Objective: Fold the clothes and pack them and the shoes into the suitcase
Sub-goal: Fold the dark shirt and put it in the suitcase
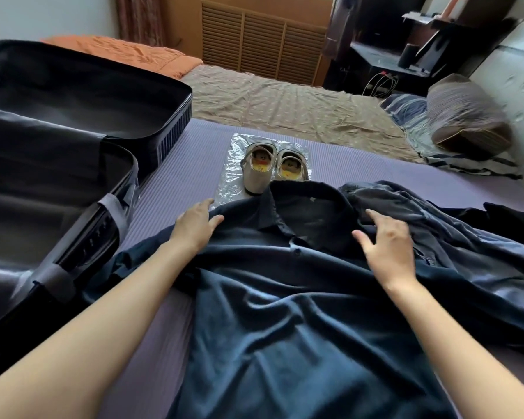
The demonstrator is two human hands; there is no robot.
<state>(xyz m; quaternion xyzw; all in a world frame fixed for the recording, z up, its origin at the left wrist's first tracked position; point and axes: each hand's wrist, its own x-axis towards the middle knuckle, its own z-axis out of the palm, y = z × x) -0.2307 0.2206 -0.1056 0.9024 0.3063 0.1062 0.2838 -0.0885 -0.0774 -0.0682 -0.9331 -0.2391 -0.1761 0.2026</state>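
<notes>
A dark navy collared shirt (285, 297) lies spread face up on the purple mat (188, 164), collar pointing away from me. My left hand (195, 223) rests with straight fingers on its left shoulder. My right hand (387, 240) hovers or rests with spread fingers at the right shoulder, holding nothing. A grey-blue denim garment (406, 201) lies crumpled to the right of the shirt. A pair of small grey shoes (273, 164) stands on clear plastic (233, 167) just beyond the collar. The open black suitcase (73, 152) lies at the left.
A black garment (508, 219) lies at the far right of the mat. Beyond the mat are a brown sheet (285, 101), an orange blanket (133, 52), a striped pillow (463, 113) and dark furniture with cables (381, 65).
</notes>
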